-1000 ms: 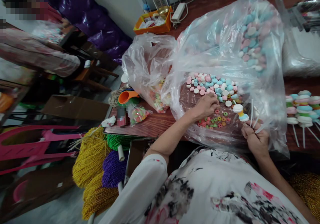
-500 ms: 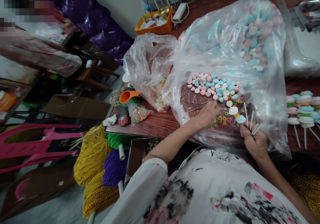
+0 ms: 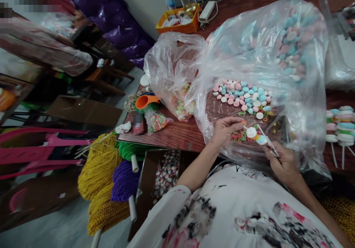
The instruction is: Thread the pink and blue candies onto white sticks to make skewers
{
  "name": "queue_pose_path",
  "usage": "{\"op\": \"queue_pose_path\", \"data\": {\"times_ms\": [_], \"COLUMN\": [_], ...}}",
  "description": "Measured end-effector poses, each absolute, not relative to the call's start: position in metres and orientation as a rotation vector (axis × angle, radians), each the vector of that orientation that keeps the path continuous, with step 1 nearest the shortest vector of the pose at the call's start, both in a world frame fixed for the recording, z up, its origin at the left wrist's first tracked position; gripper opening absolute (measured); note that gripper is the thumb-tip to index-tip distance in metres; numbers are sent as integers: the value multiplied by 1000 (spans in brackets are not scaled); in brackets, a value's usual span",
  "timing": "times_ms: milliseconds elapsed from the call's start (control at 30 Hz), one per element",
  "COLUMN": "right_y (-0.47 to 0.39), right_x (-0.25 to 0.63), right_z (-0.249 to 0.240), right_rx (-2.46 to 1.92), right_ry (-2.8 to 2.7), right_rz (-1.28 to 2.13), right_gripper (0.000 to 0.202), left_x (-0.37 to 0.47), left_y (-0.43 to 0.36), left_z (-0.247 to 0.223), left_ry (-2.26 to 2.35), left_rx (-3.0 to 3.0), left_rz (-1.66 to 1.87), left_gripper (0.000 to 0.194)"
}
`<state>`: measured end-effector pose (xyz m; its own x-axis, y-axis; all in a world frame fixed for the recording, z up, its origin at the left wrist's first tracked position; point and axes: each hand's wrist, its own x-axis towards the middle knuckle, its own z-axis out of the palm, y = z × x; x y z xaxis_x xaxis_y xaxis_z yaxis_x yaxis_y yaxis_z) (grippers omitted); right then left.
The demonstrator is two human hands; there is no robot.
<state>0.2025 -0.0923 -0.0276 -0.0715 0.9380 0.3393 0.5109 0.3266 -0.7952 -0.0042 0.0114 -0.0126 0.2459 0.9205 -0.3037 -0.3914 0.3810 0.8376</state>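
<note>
My left hand [image 3: 225, 130] pinches a small orange ring [image 3: 243, 123] at the tip of a white stick. That stick carries a white marshmallow [image 3: 251, 132], a yellow piece and a pale blue marshmallow [image 3: 261, 139]. My right hand [image 3: 283, 162] is closed around this stick and some bare white sticks [image 3: 263, 135]. Loose coloured rings [image 3: 237, 136] lie on the plastic below my left fingers. Beyond both hands spreads a pile of pink, blue and white marshmallows [image 3: 241, 94], at the mouth of a large clear bag [image 3: 249, 52].
Finished marshmallow sticks [image 3: 344, 128] lie at the right. On the left of the table [image 3: 172, 137] are an orange scoop [image 3: 145, 101] and a small bag of rings [image 3: 156, 122]. Below it stand yellow cord bundles [image 3: 97, 166] and an open box [image 3: 146, 181]. Another person sits far left.
My left hand has risen from the loose rings and brought an orange ring to the stick's tip. The sticks in my right hand now tilt toward the left.
</note>
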Motion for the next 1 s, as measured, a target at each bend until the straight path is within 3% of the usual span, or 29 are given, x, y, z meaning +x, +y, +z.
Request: {"op": "queue_pose_path", "data": {"times_ms": [133, 333, 467, 633, 1000], "right_y": [-91, -96, -97, -94, -104], "right_x": [201, 195, 188, 186, 186], "right_z": [-29, -33, -33, -33, -57], "right_rx": [-1340, -1390, -1343, -1297, -1386], "right_ry": [-1686, -1670, -1663, -1628, -1329], "right_rz": [643, 648, 639, 592, 880], "right_gripper": [17, 15, 14, 14, 15], "left_x": [-5, -5, 0, 15, 29], "left_y": [7, 4, 3, 0, -20], "left_z": [-15, -25, -22, -18, -15], "left_ry": [899, 966, 903, 862, 933], "left_rx": [758, 1520, 1361, 983, 1251], "left_rz": [1085, 1323, 1299, 1235, 1112], "left_gripper": [36, 11, 8, 27, 24]}}
